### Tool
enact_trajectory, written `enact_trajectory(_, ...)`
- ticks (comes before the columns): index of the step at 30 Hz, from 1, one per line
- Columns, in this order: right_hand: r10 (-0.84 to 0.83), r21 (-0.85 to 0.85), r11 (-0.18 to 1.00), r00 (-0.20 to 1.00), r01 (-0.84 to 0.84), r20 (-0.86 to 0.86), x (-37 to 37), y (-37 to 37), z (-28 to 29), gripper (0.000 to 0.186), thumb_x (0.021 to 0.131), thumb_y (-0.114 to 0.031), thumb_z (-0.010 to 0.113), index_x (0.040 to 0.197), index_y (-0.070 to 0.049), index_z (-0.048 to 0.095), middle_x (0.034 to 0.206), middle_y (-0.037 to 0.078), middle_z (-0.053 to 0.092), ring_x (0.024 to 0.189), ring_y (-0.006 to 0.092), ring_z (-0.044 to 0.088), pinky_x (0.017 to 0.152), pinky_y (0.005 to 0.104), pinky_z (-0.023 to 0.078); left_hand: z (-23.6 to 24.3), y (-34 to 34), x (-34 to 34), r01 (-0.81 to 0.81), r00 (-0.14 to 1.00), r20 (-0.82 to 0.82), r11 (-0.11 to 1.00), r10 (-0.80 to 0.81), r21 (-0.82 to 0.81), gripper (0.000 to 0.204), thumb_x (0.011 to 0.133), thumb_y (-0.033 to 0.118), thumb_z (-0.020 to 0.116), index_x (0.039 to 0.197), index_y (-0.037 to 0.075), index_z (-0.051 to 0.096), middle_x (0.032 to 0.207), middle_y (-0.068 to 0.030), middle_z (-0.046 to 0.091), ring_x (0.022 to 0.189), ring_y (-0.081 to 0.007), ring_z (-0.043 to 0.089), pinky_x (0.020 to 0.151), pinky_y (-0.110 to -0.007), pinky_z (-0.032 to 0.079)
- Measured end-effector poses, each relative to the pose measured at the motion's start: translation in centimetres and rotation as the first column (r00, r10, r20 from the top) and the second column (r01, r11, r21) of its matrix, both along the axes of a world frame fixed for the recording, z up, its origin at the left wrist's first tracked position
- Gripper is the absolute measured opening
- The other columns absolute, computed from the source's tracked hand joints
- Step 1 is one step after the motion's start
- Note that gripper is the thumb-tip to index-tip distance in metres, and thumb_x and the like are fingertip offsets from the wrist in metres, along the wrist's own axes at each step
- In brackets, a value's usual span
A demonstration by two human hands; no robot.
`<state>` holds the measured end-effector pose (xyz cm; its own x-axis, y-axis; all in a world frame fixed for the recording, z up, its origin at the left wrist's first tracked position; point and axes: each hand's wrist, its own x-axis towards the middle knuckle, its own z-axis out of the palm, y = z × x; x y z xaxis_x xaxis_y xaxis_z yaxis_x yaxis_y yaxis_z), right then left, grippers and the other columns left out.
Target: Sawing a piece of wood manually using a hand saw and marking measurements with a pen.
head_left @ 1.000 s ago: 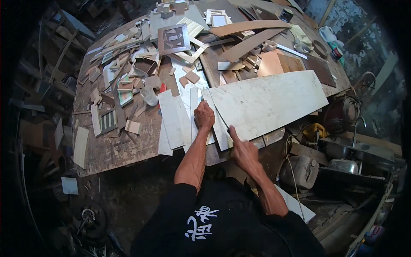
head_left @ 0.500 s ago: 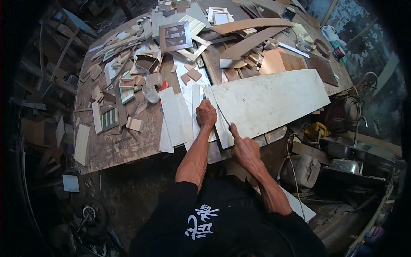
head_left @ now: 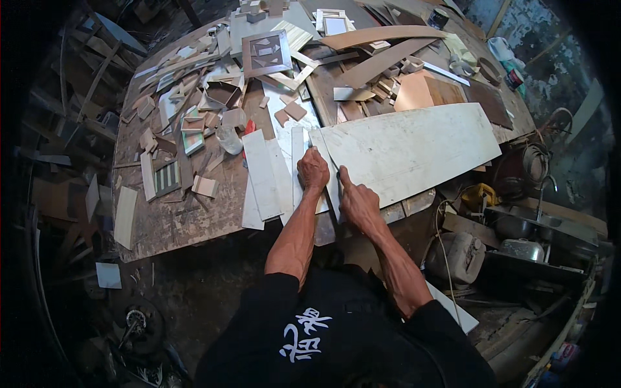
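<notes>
1. Two bare hands are over the table (head_left: 178, 227) as I look down from the head camera.
2. My left hand (head_left: 313, 169) is curled up like a fist near the left end of the big white board (head_left: 420, 152). I cannot tell if it is gripping something.
3. My right hand (head_left: 360, 204) is closed on a thin dark tool (head_left: 338, 169), with one finger pointing along it. Most of the tool is hidden.
4. The big white board lies flat on the table, going off to the right. A narrow white strip (head_left: 334, 193) is just beside its left end, between my hands.
5. More white planks (head_left: 261, 178) lie left of my left hand.
6. Near them is a clear cup (head_left: 228, 140).
7. Farther back are a square frame (head_left: 283, 58) and two long brown pieces (head_left: 381, 39).
</notes>
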<state>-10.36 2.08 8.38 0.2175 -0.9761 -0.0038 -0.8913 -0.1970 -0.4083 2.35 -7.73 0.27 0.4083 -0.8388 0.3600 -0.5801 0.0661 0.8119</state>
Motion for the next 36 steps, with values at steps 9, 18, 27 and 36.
enact_trajectory(9, 0.012, 0.137, 0.991, 0.999, -0.007, -0.034, -0.8, 2.2, 0.8, 0.062, 0.083, -0.013, 0.044, 0.142, -0.016, 0.025, 0.068, 0.025, 0.060, 0.061, 0.0426, 0.058, 0.056, 0.0518, 0.044, 0.3, 0.3, 0.5, -0.026, 1.000, -0.006, 0.999, 0.026, 0.042, 0.032, 0.092, 0.022, 0.043, 0.071, 0.001, 0.055, 0.064, -0.0256, 0.056, 0.065, -0.0458, 0.054, 0.058, -0.053, 0.039)
enact_trajectory(18, 0.033, 0.256, 0.966, 0.998, -0.021, -0.045, -1.8, 6.5, 4.0, 0.061, 0.083, -0.011, 0.045, 0.141, -0.010, 0.027, 0.064, 0.023, 0.060, 0.058, 0.0421, 0.059, 0.053, 0.0521, 0.043, -0.2, 0.8, 1.2, -0.031, 0.999, -0.027, 0.999, 0.032, 0.045, 0.034, 0.093, 0.020, 0.041, 0.068, -0.001, 0.052, 0.064, -0.0252, 0.054, 0.063, -0.0446, 0.054, 0.057, -0.050, 0.040)
enact_trajectory(27, 0.053, 0.161, 0.985, 0.998, -0.058, 0.032, -1.8, 5.1, 2.3, 0.064, 0.082, -0.011, 0.046, 0.141, -0.009, 0.024, 0.071, 0.024, 0.061, 0.063, 0.0427, 0.059, 0.056, 0.0512, 0.044, -0.3, 0.1, 0.9, -0.037, 0.999, -0.016, 0.998, 0.037, 0.050, 0.032, 0.091, 0.021, 0.044, 0.069, 0.000, 0.054, 0.063, -0.0255, 0.056, 0.062, -0.0455, 0.055, 0.057, -0.053, 0.040)
enact_trajectory(36, -0.035, 0.157, 0.987, 0.999, 0.033, 0.012, -0.9, 3.3, 0.9, 0.064, 0.080, -0.010, 0.043, 0.141, -0.012, 0.026, 0.064, 0.024, 0.058, 0.060, 0.0435, 0.057, 0.054, 0.0509, 0.042, -0.2, 0.9, 0.3, 0.016, 1.000, 0.015, 0.998, -0.017, 0.057, 0.031, 0.092, 0.021, 0.043, 0.071, 0.001, 0.055, 0.065, -0.0248, 0.057, 0.061, -0.0452, 0.055, 0.056, -0.053, 0.040)
